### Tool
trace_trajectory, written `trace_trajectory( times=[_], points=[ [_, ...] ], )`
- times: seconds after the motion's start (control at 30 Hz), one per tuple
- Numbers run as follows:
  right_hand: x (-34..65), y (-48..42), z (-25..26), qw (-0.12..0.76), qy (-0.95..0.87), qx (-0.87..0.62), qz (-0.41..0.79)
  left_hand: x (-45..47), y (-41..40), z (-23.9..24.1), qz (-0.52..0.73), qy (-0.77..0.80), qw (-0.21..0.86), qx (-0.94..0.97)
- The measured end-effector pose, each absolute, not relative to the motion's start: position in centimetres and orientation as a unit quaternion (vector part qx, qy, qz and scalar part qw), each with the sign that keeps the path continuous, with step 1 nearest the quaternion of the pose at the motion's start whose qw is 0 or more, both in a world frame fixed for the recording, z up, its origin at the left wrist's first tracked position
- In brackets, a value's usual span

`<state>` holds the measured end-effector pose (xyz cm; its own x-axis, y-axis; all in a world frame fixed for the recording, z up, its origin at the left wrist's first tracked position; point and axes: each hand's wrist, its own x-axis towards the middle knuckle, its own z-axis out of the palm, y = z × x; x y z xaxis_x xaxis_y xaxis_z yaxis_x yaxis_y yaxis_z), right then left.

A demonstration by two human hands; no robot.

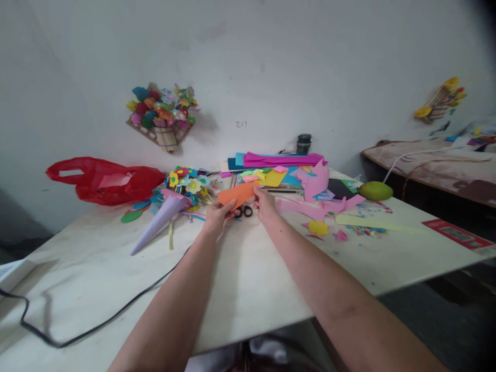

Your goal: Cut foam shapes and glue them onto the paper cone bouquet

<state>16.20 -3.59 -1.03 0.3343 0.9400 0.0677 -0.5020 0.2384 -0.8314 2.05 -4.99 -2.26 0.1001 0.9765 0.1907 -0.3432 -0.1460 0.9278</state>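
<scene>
Bare forearms reach across pale wooden table (248, 289). Left hand (215, 213) and right hand (265, 202) pinch opposite ends of orange paper sheet (237, 195), held above black-handled scissors (243, 211). Keep sheet taut, grips near edges.

Only readable bit is "Z17" scribbled on the wall (271, 62), up past both hands. Red card's (457, 235) print, far right of the hands, is too blurry.

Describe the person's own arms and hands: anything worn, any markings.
Both forearms are bare up to the bottom edge of the picture; no sleeves show. The left hand and right hand wear no gloves, and no watch or bracelet shows at either wrist. Rings on the fingers are too small to tell.
</scene>
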Motion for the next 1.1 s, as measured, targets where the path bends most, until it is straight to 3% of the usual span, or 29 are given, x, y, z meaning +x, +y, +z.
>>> trace_trajectory(
  times=[0.17, 0.53, 1.1],
  points=[
    [15.4, -3.1, -1.8, 0.727, -0.306, -0.311, 0.53, 2.6, -5.1, -2.0, 0.584, 0.315, 0.621, 0.416],
    [17.6, -2.6, -2.3, 0.623, -0.381, -0.34, 0.593, 1.7, -4.7, -2.0, 0.56, 0.367, 0.583, 0.459],
    [16.5, -3.0, -2.1, 0.648, -0.434, -0.352, 0.517, 2.2, -4.9, -1.7, 0.606, 0.387, 0.578, 0.387]
  ],
)
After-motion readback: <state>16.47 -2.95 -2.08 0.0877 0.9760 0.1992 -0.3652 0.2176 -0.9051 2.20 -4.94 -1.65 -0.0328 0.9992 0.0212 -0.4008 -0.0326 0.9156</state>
